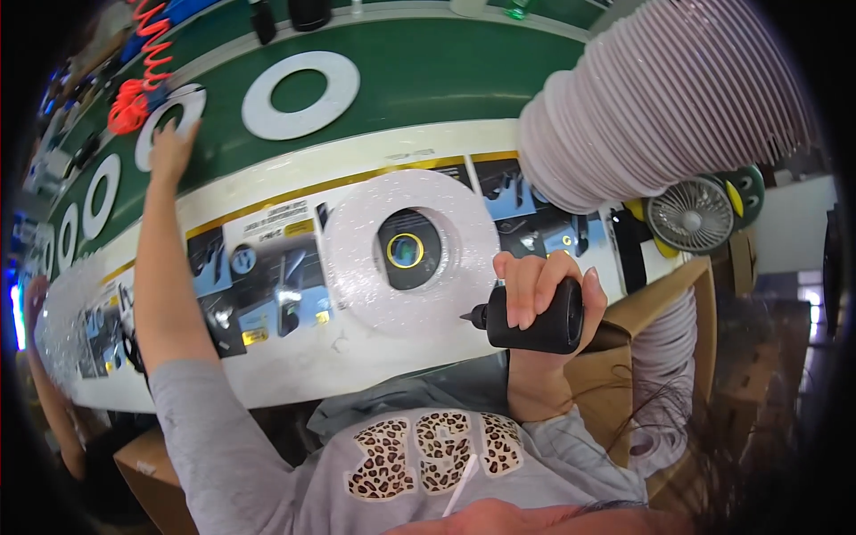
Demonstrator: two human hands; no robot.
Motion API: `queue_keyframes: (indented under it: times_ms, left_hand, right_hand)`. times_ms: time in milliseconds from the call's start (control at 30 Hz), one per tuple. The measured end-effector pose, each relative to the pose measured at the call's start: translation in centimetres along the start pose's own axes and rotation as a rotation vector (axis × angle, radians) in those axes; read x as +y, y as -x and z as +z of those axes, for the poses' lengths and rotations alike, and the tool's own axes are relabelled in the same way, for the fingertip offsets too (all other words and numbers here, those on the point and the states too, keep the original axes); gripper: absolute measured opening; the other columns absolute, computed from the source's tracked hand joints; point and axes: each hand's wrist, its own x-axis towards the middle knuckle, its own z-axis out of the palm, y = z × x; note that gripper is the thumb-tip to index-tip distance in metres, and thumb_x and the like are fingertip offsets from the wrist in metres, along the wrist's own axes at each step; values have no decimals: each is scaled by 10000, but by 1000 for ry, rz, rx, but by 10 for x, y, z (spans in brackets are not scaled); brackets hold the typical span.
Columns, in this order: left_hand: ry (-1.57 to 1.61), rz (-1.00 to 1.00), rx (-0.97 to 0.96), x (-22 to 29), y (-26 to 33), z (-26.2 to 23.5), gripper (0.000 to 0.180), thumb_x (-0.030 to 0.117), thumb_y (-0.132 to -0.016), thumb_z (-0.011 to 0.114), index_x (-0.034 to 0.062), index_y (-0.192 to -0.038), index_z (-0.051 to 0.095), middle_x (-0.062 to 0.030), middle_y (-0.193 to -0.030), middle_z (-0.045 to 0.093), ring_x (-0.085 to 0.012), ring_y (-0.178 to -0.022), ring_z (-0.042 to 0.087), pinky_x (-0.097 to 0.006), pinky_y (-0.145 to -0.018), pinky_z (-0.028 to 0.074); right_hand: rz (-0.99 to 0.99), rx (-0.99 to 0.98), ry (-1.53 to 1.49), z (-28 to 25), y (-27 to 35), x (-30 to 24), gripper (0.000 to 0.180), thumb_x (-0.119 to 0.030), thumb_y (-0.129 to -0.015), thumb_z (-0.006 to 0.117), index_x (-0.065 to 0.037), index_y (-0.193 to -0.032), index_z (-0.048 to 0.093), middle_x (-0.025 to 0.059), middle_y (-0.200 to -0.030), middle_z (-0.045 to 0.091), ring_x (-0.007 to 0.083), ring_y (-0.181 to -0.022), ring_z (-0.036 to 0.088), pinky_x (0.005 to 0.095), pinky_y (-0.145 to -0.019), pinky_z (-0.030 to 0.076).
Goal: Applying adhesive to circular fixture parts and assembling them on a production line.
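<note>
My left hand [172, 150] is stretched out over the green conveyor belt, at the near edge of a flat white ring [194, 105]. Its thumb and fingers look apart, and whether they touch the ring I cannot tell. My right hand [553, 303] is wrapped round a black squeeze bottle [535, 323] with a pointed nozzle, tilted so that the tip faces left. Left of the nozzle, a stack of white rings [357, 259] lies on the white worktop [357, 366]. Through its centre hole a dark printed surface shows.
Another white ring [346, 85] lies on the belt [419, 76], with several more at far left. A tall leaning stack of white rings [642, 98] stands at right, beside a small fan [689, 216]. A red coiled hose [130, 109] hangs at upper left. Another person's arm [53, 392] shows at left.
</note>
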Motion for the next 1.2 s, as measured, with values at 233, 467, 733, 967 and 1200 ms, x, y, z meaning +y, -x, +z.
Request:
queue_keyframes:
  times_ms: [233,467,733,967,1200]
  left_hand:
    - [36,-8,-29,-98,-32,46,650,586,-927,353,152,-1410,383,-102,-1473,366,-305,-1353,348,-595,-1065,227]
    - [-11,136,86,-74,-22,15,516,528,-965,326,127,-1203,547,-130,-1082,656,-322,-1042,599,-423,-925,416]
    - [-79,-53,129,-70,-5,-19,434,471,-980,349,129,-1134,567,-175,-940,671,-398,-893,626,-469,-751,480]
    - [514,239,471,15,43,-90,390,374,-1003,392,75,-1114,615,-123,-968,681,-246,-929,649,-337,-833,481]
    - [935,696,729,140,128,-184,346,212,-1001,366,-46,-1048,592,-146,-969,667,-224,-920,646,-332,-905,465]
  right_hand:
    - [-68,14,11,-16,-5,-7,481,-409,-962,230,-93,-676,455,56,-566,495,150,-557,431,329,-794,302]
    - [-96,57,108,-20,-6,-7,451,-371,-971,257,-95,-673,453,40,-559,495,148,-504,441,350,-789,304]
    - [-74,41,130,-20,-5,-5,456,-372,-971,248,-95,-675,456,35,-556,489,144,-500,435,346,-779,308]
    - [-58,59,82,-18,-4,-6,449,-368,-965,251,-97,-668,451,35,-541,467,148,-509,436,337,-789,317]
    - [-80,117,80,-17,-10,-14,448,-369,-962,260,-88,-660,435,53,-530,450,162,-507,424,322,-790,337]
